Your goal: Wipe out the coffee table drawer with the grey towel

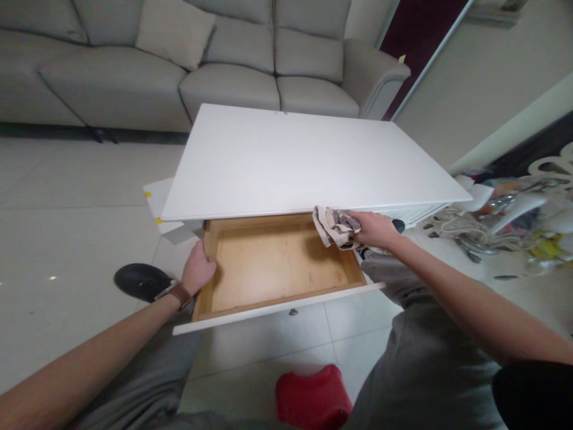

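A wooden drawer with a white front is pulled out from under the white table; nothing lies inside it. My left hand is closed on the drawer's left side wall, thumb on the inner face. In my right hand is a bunched cloth, cream with dark patterning, held at the drawer's back right, close under the table top's edge. Part of the right wall is hidden by that hand and the cloth. A small dark knob sticks out from the drawer front.
Behind the table stands a grey sofa with a cushion. A red stool is below, between my legs. Blurred clutter lies on the floor at the right. A white box sits by the table's left end.
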{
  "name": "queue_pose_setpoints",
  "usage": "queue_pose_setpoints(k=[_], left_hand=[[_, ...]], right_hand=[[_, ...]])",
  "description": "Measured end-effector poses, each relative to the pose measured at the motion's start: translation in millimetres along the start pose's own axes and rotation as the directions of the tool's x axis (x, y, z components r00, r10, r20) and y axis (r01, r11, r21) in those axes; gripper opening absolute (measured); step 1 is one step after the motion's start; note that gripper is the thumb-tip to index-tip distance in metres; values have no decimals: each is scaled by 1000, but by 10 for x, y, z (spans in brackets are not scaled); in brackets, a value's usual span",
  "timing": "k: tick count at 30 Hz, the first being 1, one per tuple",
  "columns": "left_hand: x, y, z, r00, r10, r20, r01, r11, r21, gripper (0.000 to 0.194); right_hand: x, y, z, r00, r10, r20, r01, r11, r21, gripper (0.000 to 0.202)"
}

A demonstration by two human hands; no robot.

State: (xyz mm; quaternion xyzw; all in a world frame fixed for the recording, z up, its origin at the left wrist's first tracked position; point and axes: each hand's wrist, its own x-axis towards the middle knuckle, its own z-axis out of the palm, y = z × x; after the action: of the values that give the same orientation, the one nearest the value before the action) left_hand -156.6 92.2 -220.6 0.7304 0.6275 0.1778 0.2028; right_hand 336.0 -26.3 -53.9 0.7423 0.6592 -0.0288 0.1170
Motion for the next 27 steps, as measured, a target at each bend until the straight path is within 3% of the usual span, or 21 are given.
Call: queue_pose_setpoints(k=[4,7,10,14,17,20,22,27], left_hand=[[6,-10,7,1000,-15,1,15,1000,3,37],[13,-3,9,1000,-16,5,16,1000,-24,39],[12,26,2,1000,-10,6,11,997,-72,42],[-2,73,-17,1000,-4,-10,3,994,-110,39],[-7,82,-22,1000,1,-20,-4,992,-129,37],[-3,64,-18,1000,7,-22,-10,990,-139,38],[0,50,-14,1000,4,-21,-7,990,-142,37],[-13,38,-6,1000,-14,-21,11,987,-159,39]], right_hand=[[-62,28,431,986,-132,103,123,988,92,58],[-133,-46,804,985,-170,33,165,979,118,74],[-145,-52,1003,986,-156,-58,162,981,110,76],[20,65,1052,973,-120,-195,156,971,179,73],[174,50,1016,978,-79,-195,104,987,122,65],[255,-119,923,983,-164,-76,165,986,-3,47],[283,-278,845,976,-219,-1,219,976,2,43],[393,-737,780,991,-134,-21,135,953,271,42]])
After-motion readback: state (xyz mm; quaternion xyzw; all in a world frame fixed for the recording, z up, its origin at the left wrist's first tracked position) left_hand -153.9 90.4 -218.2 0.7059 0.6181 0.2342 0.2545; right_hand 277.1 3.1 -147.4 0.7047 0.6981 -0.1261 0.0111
